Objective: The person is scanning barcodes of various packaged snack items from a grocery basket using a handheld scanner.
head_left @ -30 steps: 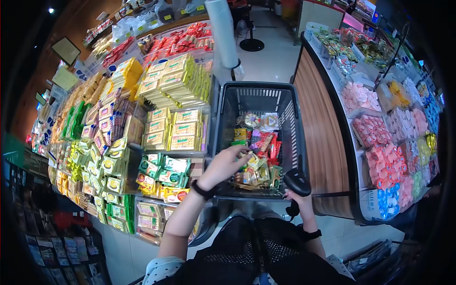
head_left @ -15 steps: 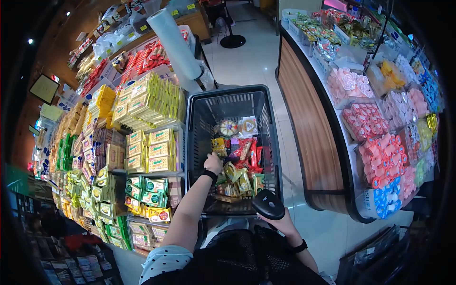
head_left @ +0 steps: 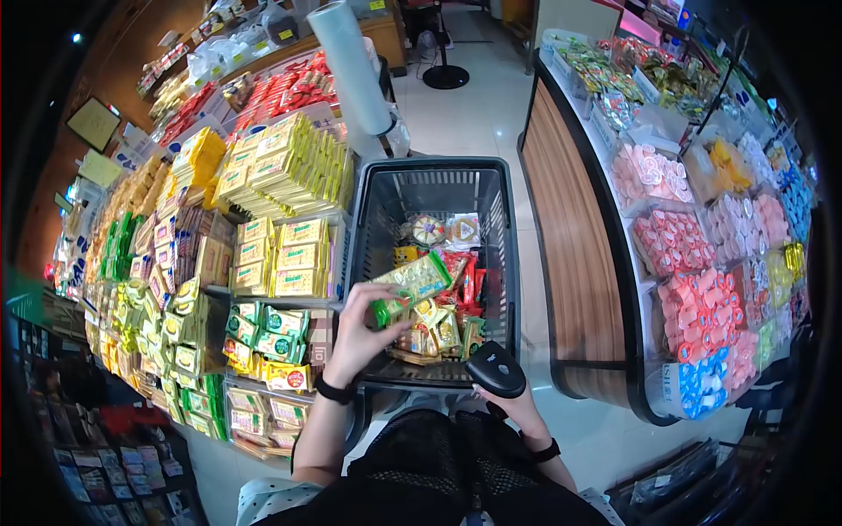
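Observation:
My left hand (head_left: 361, 331) grips a green and yellow snack packet (head_left: 414, 286) by its lower left end, above the shopping basket. The dark basket (head_left: 360, 219) holds several packaged snacks, among them red packets (head_left: 471, 285), yellow-green packets (head_left: 445, 331), a round clear pack (head_left: 428, 230) and a whitish pack (head_left: 463, 230). At the basket's near right corner, my right hand (head_left: 513, 405) is wrapped under a black handheld device (head_left: 495, 370); its fingers are mostly hidden beneath it.
Shelves of stacked biscuit packs (head_left: 300, 256) stand at the left, with a plastic roll (head_left: 351, 70) behind them. A wood-panelled counter (head_left: 574, 228) with pink and red sweets (head_left: 697, 311) runs along the right. A black post base (head_left: 445, 77) stands on the floor ahead.
My left hand has come up and back from inside the basket, and a green and yellow packet now shows in it. My right hand keeps its hold on the device.

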Demonstrator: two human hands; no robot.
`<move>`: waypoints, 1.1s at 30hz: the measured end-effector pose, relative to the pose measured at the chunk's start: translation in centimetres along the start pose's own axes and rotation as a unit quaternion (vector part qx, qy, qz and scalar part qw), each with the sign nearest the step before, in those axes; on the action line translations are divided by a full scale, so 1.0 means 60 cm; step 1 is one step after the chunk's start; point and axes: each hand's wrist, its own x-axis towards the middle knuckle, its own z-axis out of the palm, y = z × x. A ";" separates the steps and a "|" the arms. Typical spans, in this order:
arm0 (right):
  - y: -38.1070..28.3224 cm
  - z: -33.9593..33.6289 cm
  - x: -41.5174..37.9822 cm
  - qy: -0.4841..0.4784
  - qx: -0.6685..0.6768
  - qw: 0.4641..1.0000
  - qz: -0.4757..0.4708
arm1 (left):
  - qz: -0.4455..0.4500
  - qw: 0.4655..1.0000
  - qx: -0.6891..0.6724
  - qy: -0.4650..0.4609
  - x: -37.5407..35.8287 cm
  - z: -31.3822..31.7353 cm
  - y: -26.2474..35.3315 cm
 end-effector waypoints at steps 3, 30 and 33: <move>0.011 0.009 -0.003 0.019 0.006 1.000 -0.006 | 0.005 0.999 -0.009 0.034 -0.063 0.006 -0.007; 0.080 0.058 -0.065 0.035 -0.067 0.997 -0.030 | -0.014 0.906 0.227 0.358 -0.386 -0.172 0.042; 0.092 0.046 -0.060 0.036 -0.073 0.997 -0.003 | -0.074 0.797 0.283 0.529 -0.439 -0.261 0.029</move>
